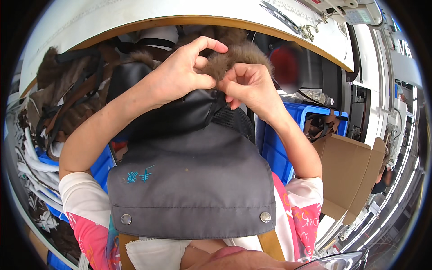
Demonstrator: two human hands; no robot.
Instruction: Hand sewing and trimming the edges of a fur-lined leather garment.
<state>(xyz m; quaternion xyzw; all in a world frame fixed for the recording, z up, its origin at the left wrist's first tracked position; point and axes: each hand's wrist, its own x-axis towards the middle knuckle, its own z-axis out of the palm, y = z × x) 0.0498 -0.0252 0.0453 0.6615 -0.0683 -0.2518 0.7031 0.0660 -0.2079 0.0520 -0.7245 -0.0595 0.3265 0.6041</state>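
A fluffy brown fur piece (245,54) lies over my lap, just below the table edge. My left hand (186,72) holds its near left edge with the thumb and curled fingers, while the index finger arches up over the fur. Close beside it, my right hand (252,87) is closed in a pinch at the fur's near edge. Whatever sits between those right fingertips is hidden or too small to make out. Shiny black material (175,114) spreads under both hands, in front of my dark grey apron (193,180).
A white table (148,13) with a wooden edge runs across the far side, with dark tweezers-like tools (281,15) on it. Fur pieces and straps (67,108) heap at the left. On the right stand a blue crate (294,117) and an open cardboard box (344,171).
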